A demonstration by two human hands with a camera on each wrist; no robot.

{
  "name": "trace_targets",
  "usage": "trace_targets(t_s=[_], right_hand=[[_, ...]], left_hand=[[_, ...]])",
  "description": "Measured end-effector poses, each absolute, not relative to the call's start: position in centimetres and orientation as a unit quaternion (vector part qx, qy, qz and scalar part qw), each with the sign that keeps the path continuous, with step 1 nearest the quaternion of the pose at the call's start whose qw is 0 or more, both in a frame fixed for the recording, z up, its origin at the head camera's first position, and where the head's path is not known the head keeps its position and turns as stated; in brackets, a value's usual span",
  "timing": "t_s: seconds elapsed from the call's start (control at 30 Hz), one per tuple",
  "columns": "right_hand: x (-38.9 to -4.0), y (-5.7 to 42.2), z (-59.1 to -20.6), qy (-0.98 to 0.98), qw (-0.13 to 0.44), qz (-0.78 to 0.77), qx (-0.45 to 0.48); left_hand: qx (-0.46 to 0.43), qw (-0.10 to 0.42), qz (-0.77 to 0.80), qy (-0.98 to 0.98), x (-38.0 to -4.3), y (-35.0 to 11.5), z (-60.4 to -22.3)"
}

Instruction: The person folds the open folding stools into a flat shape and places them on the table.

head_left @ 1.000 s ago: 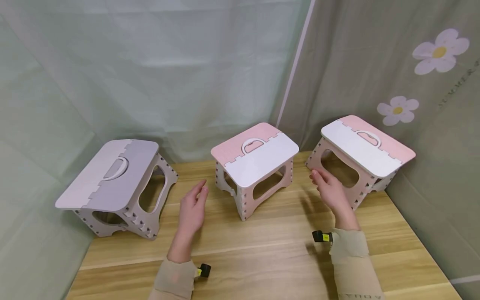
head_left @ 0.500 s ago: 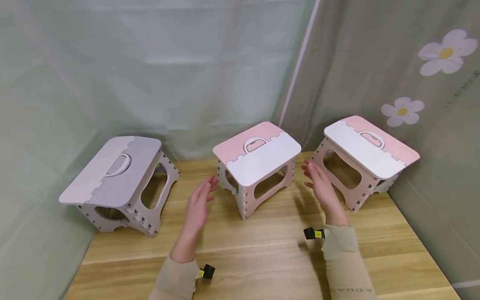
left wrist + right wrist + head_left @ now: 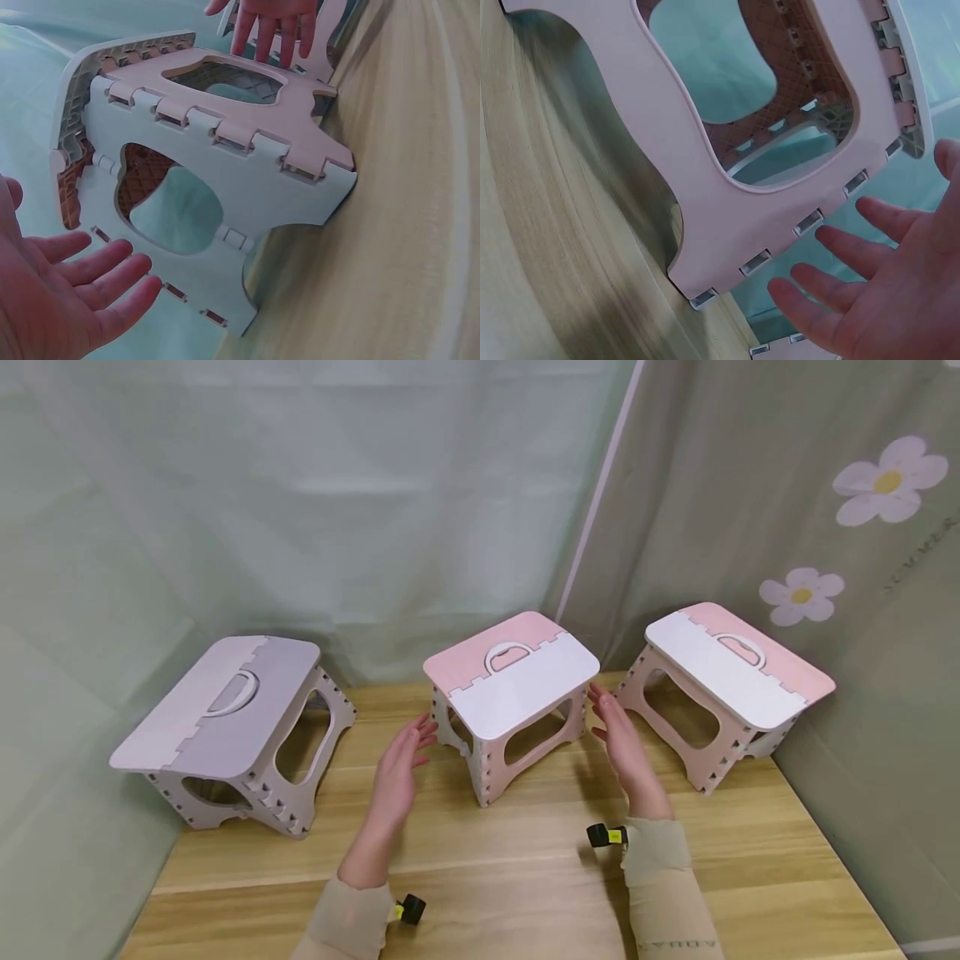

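Note:
A pink-and-white folding stool point(image 3: 517, 681) stands unfolded on the table between my two hands. My left hand point(image 3: 395, 772) is beside its left leg, palm toward it, fingers spread. In the left wrist view those fingers point(image 3: 112, 281) are close to the stool's white side panel point(image 3: 172, 195). On the other side, my right hand point(image 3: 624, 747) faces the stool with its fingers extended near the right leg. The right wrist view has the fingers point(image 3: 855, 251) right by the edge of the pink side panel point(image 3: 652, 112). Neither hand holds anything.
A grey folding stool point(image 3: 225, 710) stands at the left of the wooden table point(image 3: 510, 893). Another pink-and-white folding stool point(image 3: 738, 664) stands at the right, close to my right hand. Curtains point(image 3: 360, 510) hang behind and at the sides.
My right hand has moved left, away from the right stool and up to the middle one. My left hand has shifted slightly forward and right, its fingers spreading. The stools stay put.

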State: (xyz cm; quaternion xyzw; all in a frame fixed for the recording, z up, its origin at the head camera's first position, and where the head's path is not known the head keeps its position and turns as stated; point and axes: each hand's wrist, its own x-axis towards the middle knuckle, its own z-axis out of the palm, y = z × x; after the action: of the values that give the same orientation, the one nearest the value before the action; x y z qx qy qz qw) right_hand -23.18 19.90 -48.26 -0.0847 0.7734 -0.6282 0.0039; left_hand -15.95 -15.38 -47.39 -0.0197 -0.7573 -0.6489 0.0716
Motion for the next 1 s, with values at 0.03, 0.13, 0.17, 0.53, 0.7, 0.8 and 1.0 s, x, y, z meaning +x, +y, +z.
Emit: trace_targets(t_s=[0.03,0.13,0.17,0.53,0.7,0.8,1.0], right_hand=[[-23.2,19.9,-48.3,0.775,0.001,-0.626,-0.087],[-23.4,19.9,-48.3,0.774,-0.005,-0.626,-0.092],[-23.5,19.9,-48.3,0.774,-0.005,-0.627,-0.092],[-23.9,19.7,-48.2,0.776,0.02,-0.623,-0.095],[-24.1,19.5,-48.4,0.773,0.022,-0.626,-0.096],[-24.1,19.4,-48.7,0.769,0.023,-0.631,-0.099],[-23.8,19.5,-49.1,0.765,0.015,-0.637,-0.095]], left_hand=[[-0.022,0.073,-0.648,-0.758,-16.0,-15.4,-47.3],[-0.024,0.076,-0.649,-0.757,-16.2,-15.3,-47.1],[-0.023,0.075,-0.65,-0.756,-16.3,-15.2,-47.0],[-0.008,0.043,-0.642,-0.766,-16.3,-14.4,-46.6],[-0.014,0.033,-0.64,-0.768,-16.2,-13.8,-46.7],[-0.03,0.039,-0.646,-0.762,-16.2,-13.5,-46.8],[-0.047,0.029,-0.651,-0.757,-16.2,-12.9,-46.9]])
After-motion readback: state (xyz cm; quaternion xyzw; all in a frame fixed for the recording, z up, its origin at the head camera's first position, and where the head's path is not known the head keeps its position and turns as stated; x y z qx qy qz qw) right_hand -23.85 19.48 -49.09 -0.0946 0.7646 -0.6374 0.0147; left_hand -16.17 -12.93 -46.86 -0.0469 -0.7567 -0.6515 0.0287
